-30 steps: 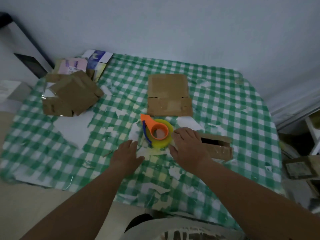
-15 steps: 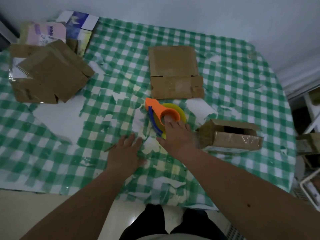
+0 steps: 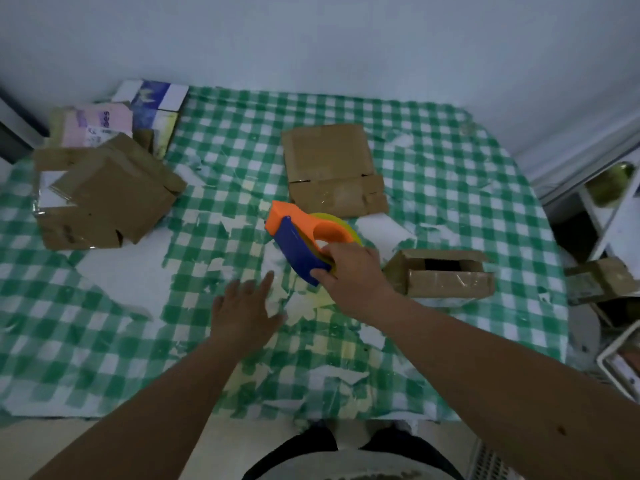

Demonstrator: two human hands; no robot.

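Head view shows the right hand [image 3: 349, 275] gripping the orange-blue tape dispenser [image 3: 304, 242] tilted above the checked tablecloth [image 3: 433, 174] — near the small cardboard box [image 3: 446, 277] — while the left hand [image 3: 244, 311] rests flat, fingers spread.

Body in head view: both arms bare along their whole visible length, left forearm [image 3: 149, 403] and right forearm [image 3: 485, 368]. left hand [image 3: 242, 308] and right hand [image 3: 353, 271] also bare. One small dark spot [image 3: 561, 429] on the right forearm, near the elbow end. Bottom edge of frame: light grey top [image 3: 311, 466] with a dark print across it, too blurred to read. Just above that, dark legwear [image 3: 303, 441], two legs showing; trousers or shorts, can't tell. Dim light, finer detail doesn't resolve.
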